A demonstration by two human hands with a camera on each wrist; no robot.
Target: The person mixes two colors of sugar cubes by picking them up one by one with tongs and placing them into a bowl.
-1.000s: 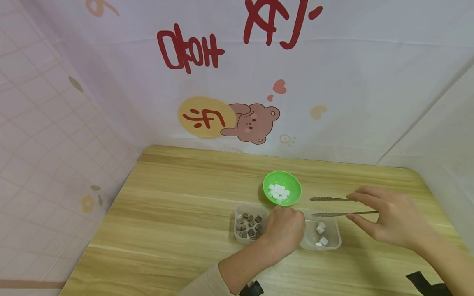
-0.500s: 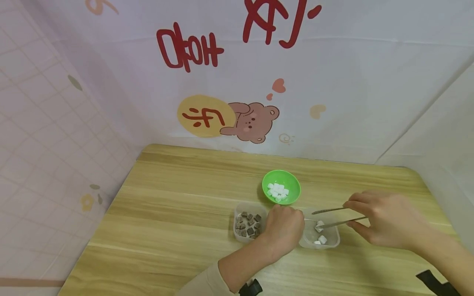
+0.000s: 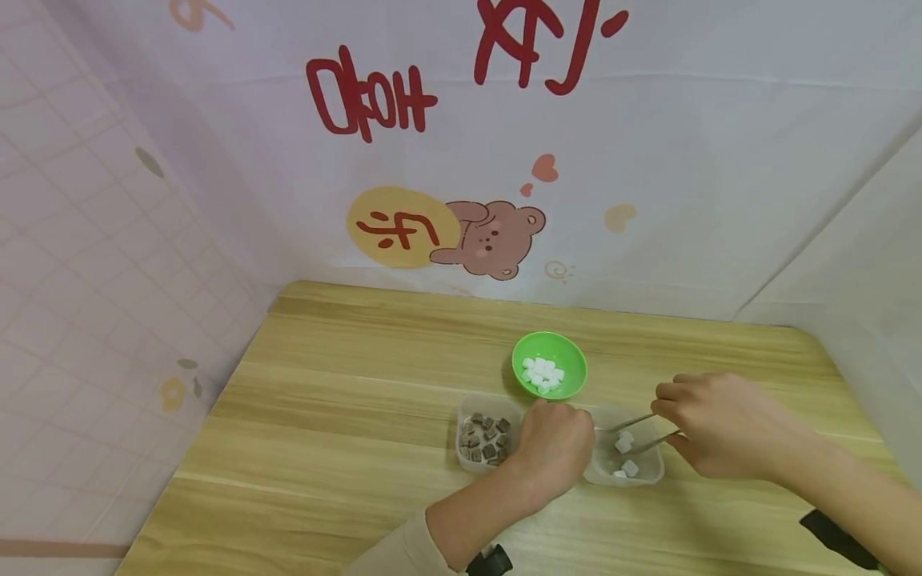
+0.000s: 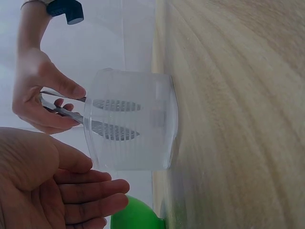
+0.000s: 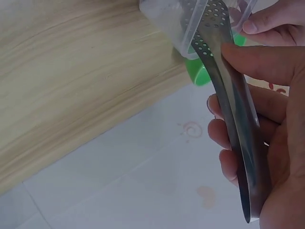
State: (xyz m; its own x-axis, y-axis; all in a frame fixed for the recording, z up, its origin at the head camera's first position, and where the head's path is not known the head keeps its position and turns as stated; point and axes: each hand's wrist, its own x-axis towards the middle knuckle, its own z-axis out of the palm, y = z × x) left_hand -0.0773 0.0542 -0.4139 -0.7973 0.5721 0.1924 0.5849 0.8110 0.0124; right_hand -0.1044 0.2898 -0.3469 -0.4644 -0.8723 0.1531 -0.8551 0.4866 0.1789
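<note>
My right hand (image 3: 720,424) grips metal tongs (image 5: 233,100) with perforated ends. Their tips reach into a clear plastic container (image 3: 651,472), one on each side of a white cube (image 3: 624,442). A gap still shows between the tips, and more white cubes (image 3: 629,468) lie nearby on the container's floor. At the container's left rim, my left hand (image 3: 555,444) pinches the edge between thumb and fingers; the exact contact is partly hidden. Through the wall in the left wrist view, both tong ends (image 4: 116,131) stand apart.
Behind the hands stands a green bowl (image 3: 572,364) holding several white cubes. Another clear container (image 3: 461,432), with several brown cubes, is left of my left hand, which partly covers it. The wooden table (image 3: 346,376) meets a printed white backdrop (image 3: 684,144) at the back.
My right hand has moved left and lowered the tongs from above the right container into it, around a white cube. The left hand stays at the rim.
</note>
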